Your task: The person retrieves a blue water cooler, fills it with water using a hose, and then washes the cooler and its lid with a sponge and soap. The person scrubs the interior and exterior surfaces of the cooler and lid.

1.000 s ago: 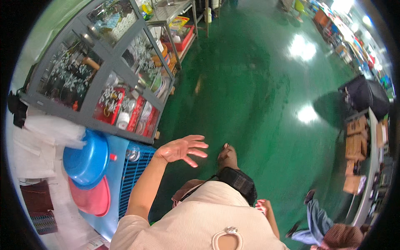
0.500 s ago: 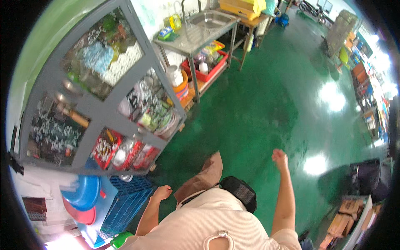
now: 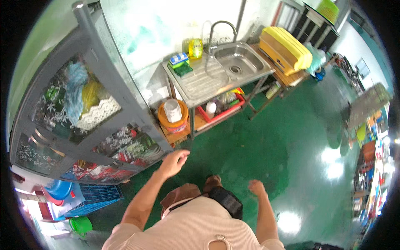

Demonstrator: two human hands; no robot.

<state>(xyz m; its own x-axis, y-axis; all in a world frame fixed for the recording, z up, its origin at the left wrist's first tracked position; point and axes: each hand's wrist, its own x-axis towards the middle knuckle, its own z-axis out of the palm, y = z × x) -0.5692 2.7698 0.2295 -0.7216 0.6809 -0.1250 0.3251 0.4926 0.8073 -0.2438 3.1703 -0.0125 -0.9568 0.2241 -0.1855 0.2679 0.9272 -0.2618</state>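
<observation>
My left hand (image 3: pixel 174 163) is raised in front of the glass-doored grey cabinet (image 3: pixel 98 133), near its right lower corner but apart from it. Its fingers are loosely bent, with a gap between thumb and fingers, and nothing shows in it. Lower on the right, my right hand (image 3: pixel 257 188) hangs over the green floor with its fingers curled in, and no object shows there. Ahead stands a steel sink (image 3: pixel 237 62) with a curved tap (image 3: pixel 223 23). On its drainboard are a yellow soap bottle (image 3: pixel 195 48) and a green scouring pad (image 3: pixel 182 69).
Under the sink, a red tray (image 3: pixel 225 113) holds bottles; an orange bucket (image 3: pixel 173 124) stands beside it. A yellow bin (image 3: pixel 287 50) sits on a wooden table to the right. At lower left are a blue wire crate (image 3: pixel 100 196) and a green bucket (image 3: pixel 81 225).
My view has swung and come closer to the sink, which now sits nearer the middle. My left hand has risen forward; my right hand has moved lower and leftward in view.
</observation>
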